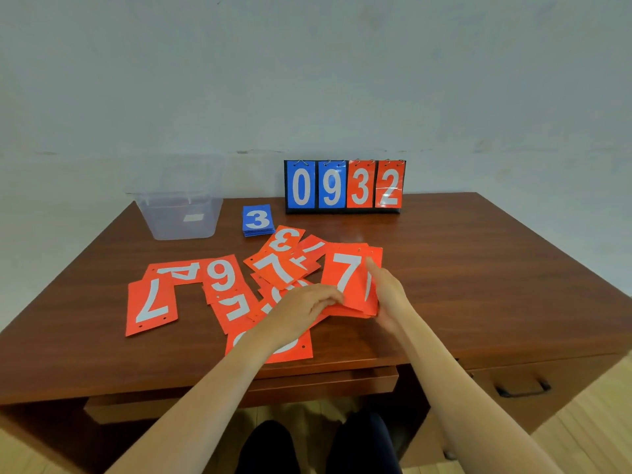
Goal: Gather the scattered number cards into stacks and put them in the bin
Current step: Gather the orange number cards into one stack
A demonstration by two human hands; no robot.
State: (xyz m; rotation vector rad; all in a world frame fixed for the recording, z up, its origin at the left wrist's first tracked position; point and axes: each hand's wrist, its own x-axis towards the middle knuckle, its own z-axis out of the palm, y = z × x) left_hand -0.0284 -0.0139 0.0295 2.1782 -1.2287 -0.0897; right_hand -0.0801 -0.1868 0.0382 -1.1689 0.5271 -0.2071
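- On the desk (478, 268), the blue stack (258, 220), a 3 on top, is squared up beside the bin (178, 220) but not yet inside it.
- As far as I can see through its clear walls, the bin holds no cards, so that step is still to come.
- The red stack (349, 278), showing a 7, sits near the front middle of the desk between both hands, its edges still a bit uneven.
- The left hand (307, 302) has its fingers curled onto the stack's lower left edge and seems to pinch it there.
- The right hand (386, 289) lies along the stack's right edge with a finger over the top card; I cannot tell whether it grips the stack or only steadies it.
- Many loose red cards (222, 278) remain spread to the left, overlapping, with a 7 card (150, 307) farthest out.
- The scoreboard (343, 186) at the back reads 0932 and stands apart from the work.
- I'd judge the job about half done: the blues are gathered, the reds partly, and nothing is binned.
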